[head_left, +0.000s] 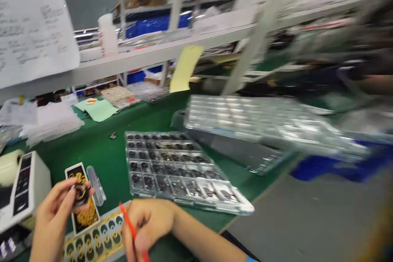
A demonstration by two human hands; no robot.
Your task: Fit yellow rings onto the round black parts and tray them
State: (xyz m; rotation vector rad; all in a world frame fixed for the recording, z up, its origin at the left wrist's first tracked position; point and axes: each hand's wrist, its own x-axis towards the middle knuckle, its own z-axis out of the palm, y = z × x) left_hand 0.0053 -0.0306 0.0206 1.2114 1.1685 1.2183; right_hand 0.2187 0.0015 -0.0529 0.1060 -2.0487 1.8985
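L hand point(57, 211): thumb + fingers pinching dark ring point(80, 194), held up; in my view it overlaps the white box point(87, 226), can't tell if touching. R hand point(153, 217): fingers curled round red tool point(127, 219), tip up and twd L. R hand's over the right end of the flat tray point(115, 252); contact unclear.

Box has loose gold pcs point(86, 215), plenty left. Clear lid point(95, 186) just beside it. Flat tray: 2 rows of dk-green rounds point(99, 249) visible, some w/ a gold or pale ring on; rest hidden by my hand.

Further out on table point(113, 163): clear compartment tray point(196, 202), dark pcs in most cells, few at near-right show more white. More clear trays point(239, 120) stacked behind, blurred, contents n/a. White device point(26, 188) far L.

Status, my read: mid-batch. Ring's in hand, not set down; gold pcs not used up. Exact done/left count: can't tell.
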